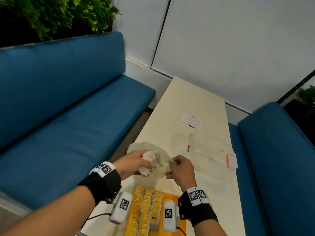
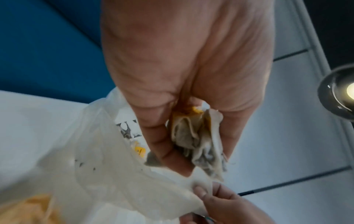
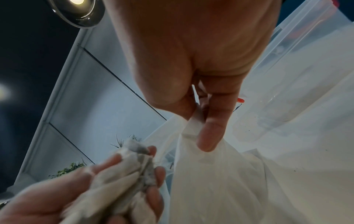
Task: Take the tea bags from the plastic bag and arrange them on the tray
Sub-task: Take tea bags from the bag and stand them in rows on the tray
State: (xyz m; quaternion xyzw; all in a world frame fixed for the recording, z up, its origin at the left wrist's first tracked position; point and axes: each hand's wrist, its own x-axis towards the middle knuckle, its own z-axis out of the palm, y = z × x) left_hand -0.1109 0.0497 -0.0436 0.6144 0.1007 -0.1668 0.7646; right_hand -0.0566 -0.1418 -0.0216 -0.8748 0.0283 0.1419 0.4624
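Observation:
A thin whitish plastic bag [image 1: 160,160] lies crumpled on the cream table, just beyond the orange tray [image 1: 177,198]. My left hand [image 1: 136,162] grips a bunch of white tea bags [image 1: 147,156] at the bag's mouth; the left wrist view shows the tea bags [image 2: 199,136] clamped between my fingers and thumb. My right hand [image 1: 179,169] pinches the bag's edge [image 3: 191,128] between thumb and fingers [image 3: 210,133]. Several rows of yellow-tagged tea bags [image 1: 146,210] fill the tray, one marked TEA.
A clear plastic box [image 1: 209,154] with pink latches lies on the table to the right of the bag. Farther back lies a small white packet [image 1: 191,120]. Blue benches [image 1: 68,108] flank the narrow table [image 1: 192,99] on both sides.

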